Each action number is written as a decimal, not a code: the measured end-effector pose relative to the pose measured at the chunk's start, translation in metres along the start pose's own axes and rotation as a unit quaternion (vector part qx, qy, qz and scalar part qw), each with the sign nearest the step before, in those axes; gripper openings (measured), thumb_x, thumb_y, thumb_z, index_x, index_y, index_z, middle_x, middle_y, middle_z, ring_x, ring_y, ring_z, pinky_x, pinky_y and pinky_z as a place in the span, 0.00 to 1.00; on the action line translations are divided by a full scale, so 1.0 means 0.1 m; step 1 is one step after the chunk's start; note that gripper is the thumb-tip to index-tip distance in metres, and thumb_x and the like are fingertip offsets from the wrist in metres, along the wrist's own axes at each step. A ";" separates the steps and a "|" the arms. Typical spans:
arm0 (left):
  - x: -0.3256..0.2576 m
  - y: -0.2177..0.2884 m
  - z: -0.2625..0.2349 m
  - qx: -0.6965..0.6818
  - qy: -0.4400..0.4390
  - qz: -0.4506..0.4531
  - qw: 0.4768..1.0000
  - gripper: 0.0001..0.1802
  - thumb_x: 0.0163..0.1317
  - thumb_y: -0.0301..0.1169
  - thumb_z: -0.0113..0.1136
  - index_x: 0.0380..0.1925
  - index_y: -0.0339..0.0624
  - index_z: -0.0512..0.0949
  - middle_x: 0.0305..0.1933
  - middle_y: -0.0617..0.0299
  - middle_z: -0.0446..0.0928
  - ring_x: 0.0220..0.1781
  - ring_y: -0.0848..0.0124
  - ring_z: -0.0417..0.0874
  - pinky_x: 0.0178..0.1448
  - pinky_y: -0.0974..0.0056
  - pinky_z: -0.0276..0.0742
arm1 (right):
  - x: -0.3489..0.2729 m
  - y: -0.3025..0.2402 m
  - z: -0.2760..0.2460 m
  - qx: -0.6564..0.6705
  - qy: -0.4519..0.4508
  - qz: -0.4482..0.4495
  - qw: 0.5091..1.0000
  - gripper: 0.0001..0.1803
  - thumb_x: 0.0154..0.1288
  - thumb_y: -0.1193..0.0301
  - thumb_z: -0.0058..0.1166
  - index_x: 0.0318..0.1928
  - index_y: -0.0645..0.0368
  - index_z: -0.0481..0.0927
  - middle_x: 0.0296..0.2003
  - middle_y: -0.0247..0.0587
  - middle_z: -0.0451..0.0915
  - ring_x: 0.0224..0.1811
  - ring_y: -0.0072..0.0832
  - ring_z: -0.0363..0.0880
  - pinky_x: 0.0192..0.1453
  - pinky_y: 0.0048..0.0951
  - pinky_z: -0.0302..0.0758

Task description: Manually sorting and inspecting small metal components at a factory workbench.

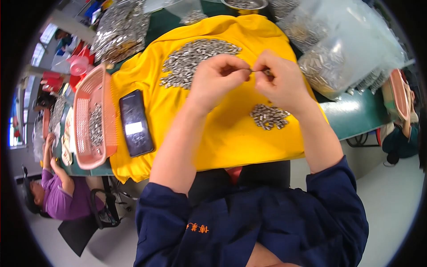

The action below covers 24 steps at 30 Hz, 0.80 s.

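Observation:
My left hand (219,80) and my right hand (281,80) meet above a yellow cloth (227,147), fingertips almost touching. Both are closed in a pinch, and a tiny dark piece shows between them, too small to name. Small metal parts seem to lie inside the curled fingers of the right hand. Behind the left hand spreads a large heap of small silvery metal parts (187,60), partly hidden by that hand. Below the right hand lies a smaller pile of similar metal parts (269,116).
Left on the cloth lies a dark phone (133,115), beside a pink plastic basket (84,129) holding metal parts. Bags of metal parts (327,62) crowd the right; another bag (122,31) and a metal bowl (245,5) are behind. A person in purple (73,193) sits at far left.

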State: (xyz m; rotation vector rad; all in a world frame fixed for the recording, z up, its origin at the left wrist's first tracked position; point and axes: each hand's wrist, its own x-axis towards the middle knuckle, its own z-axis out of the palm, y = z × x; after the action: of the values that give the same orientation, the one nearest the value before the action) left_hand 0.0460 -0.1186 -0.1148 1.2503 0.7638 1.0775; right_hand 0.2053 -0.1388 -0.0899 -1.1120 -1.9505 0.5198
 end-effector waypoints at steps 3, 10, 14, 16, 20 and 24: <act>0.00 0.05 0.00 0.109 0.017 0.018 0.994 0.06 0.44 0.25 0.57 0.25 0.36 0.76 0.25 0.64 0.76 0.28 0.79 0.75 0.35 0.74 0.71 | 0.01 -0.04 0.00 -0.017 0.009 0.006 1.000 0.04 0.46 0.77 0.47 0.25 0.58 0.67 0.17 0.41 0.68 0.17 0.33 0.67 0.21 0.28 0.64; -0.02 0.05 0.02 0.090 -0.009 0.023 0.996 0.07 0.43 0.23 0.56 0.25 0.35 0.77 0.24 0.62 0.76 0.28 0.78 0.76 0.34 0.74 0.72 | -0.03 -0.01 -0.01 -0.012 0.014 -0.034 0.999 0.04 0.47 0.83 0.41 0.26 0.62 0.65 0.20 0.38 0.64 0.19 0.23 0.63 0.24 0.20 0.63; -0.04 0.13 0.05 0.121 0.007 0.054 0.991 0.06 0.41 0.25 0.58 0.22 0.37 0.77 0.23 0.64 0.76 0.26 0.80 0.75 0.33 0.76 0.71 | -0.05 0.04 -0.03 -0.014 0.007 -0.010 1.000 0.04 0.47 0.83 0.39 0.25 0.62 0.64 0.21 0.39 0.63 0.21 0.25 0.62 0.25 0.21 0.61; -0.02 0.05 0.03 0.090 0.011 0.052 0.995 0.06 0.40 0.26 0.58 0.22 0.36 0.78 0.22 0.64 0.76 0.25 0.80 0.75 0.32 0.75 0.72 | -0.03 0.04 0.00 -0.007 0.009 -0.029 1.000 0.04 0.47 0.83 0.39 0.26 0.63 0.63 0.21 0.40 0.63 0.23 0.27 0.63 0.28 0.23 0.62; -0.03 0.07 0.06 0.103 0.000 0.094 0.990 0.05 0.40 0.25 0.58 0.21 0.36 0.77 0.21 0.63 0.76 0.24 0.79 0.76 0.31 0.74 0.72 | -0.07 0.21 -0.05 0.015 -0.009 0.004 1.000 0.03 0.48 0.82 0.39 0.26 0.62 0.63 0.23 0.39 0.62 0.25 0.26 0.62 0.31 0.22 0.62; -0.05 0.04 0.07 0.069 -0.003 0.106 0.992 0.05 0.42 0.25 0.59 0.22 0.36 0.77 0.23 0.63 0.77 0.25 0.78 0.76 0.31 0.74 0.72 | -0.08 0.24 -0.04 0.021 -0.005 0.005 1.000 0.04 0.49 0.82 0.38 0.27 0.62 0.62 0.23 0.35 0.60 0.25 0.21 0.60 0.30 0.20 0.61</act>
State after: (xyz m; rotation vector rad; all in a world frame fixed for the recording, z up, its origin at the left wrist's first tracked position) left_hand 0.0496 -0.1259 -0.1105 1.4783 0.7223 1.2074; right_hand 0.2227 -0.1336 -0.1074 -1.0939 -1.9354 0.5703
